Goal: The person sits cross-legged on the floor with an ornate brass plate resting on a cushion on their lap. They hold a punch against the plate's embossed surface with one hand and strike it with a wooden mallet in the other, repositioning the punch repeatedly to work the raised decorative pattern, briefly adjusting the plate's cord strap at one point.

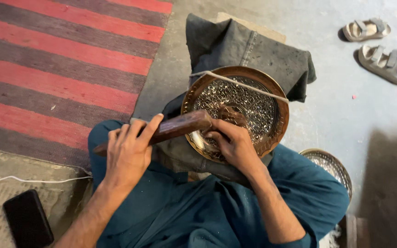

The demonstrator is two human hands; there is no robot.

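A round engraved brass plate (253,98) rests tilted on a dark folded cloth (235,46), with a white cord across its upper part. My left hand (127,154) grips a brown wooden mallet (180,126) whose head lies over the plate's left rim. My right hand (233,144) rests on the plate's lower part, fingers pinched around a small tool that is mostly hidden. Both hands sit above my teal-clothed lap.
A red and grey striped rug (60,64) lies to the left. A black phone (27,219) and a white cable (33,180) are at the lower left. A second engraved plate (334,167) lies by my right knee. Two sandals (377,46) sit at the upper right on the concrete floor.
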